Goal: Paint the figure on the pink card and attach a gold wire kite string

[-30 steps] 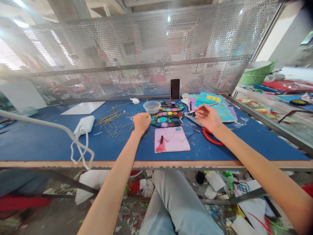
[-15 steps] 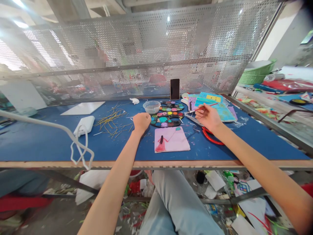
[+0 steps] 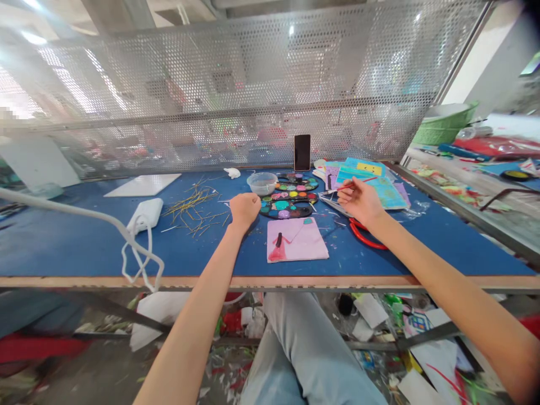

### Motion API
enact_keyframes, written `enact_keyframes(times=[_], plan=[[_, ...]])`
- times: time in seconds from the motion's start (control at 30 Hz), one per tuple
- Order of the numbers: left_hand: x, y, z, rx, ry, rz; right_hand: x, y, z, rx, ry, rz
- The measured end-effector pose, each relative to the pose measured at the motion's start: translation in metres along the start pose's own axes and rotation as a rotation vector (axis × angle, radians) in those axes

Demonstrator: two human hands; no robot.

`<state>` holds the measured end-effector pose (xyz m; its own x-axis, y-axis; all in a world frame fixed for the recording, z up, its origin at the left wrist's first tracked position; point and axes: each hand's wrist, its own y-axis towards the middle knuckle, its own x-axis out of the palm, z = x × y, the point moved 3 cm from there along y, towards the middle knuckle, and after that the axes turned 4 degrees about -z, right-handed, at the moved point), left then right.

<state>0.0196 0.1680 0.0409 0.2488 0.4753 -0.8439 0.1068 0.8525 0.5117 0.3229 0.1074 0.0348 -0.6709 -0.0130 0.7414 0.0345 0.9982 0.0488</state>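
Note:
My right hand (image 3: pixel 360 199) pinches a thin paintbrush (image 3: pixel 368 180) with a red handle, its tip pointing left over the pliers-like tool with red handles (image 3: pixel 366 236). My left hand (image 3: pixel 244 209) rests on the table as a closed fist beside the paint palettes (image 3: pixel 287 210); nothing sticks out of it. Between my forearms lies a small pink painted panel (image 3: pixel 297 241) showing a figure in a red dress and a line up to a teal square. A clear plastic bowl of cloudy water (image 3: pixel 262 183) stands behind my left fist.
A dark phone (image 3: pixel 302 152) stands upright against the perforated metal screen (image 3: pixel 253 84). Painted panels (image 3: pixel 390 194) are stacked behind my right hand. Thin yellowish twigs (image 3: pixel 192 205), a white power bank with a cable (image 3: pixel 145 215) and a white board (image 3: pixel 143 185) lie left.
Both hands and the brush hold nearly the same place. The view has shifted only very slightly.

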Motion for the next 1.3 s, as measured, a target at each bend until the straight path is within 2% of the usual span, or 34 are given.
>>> enact_keyframes(times=[0.37,0.67,1.3], plan=[[0.0009,0.0000,-0.0010,-0.001,0.006,-0.006,-0.0026,0.0025,-0.0008,-0.024,-0.058,-0.032],[0.0014,0.0004,-0.0016,-0.004,0.004,-0.006,0.0015,0.0000,-0.0009,-0.004,0.009,-0.002],[0.0015,0.0004,-0.0019,0.002,-0.008,0.004,0.0014,-0.0015,-0.0014,-0.002,0.001,0.007]])
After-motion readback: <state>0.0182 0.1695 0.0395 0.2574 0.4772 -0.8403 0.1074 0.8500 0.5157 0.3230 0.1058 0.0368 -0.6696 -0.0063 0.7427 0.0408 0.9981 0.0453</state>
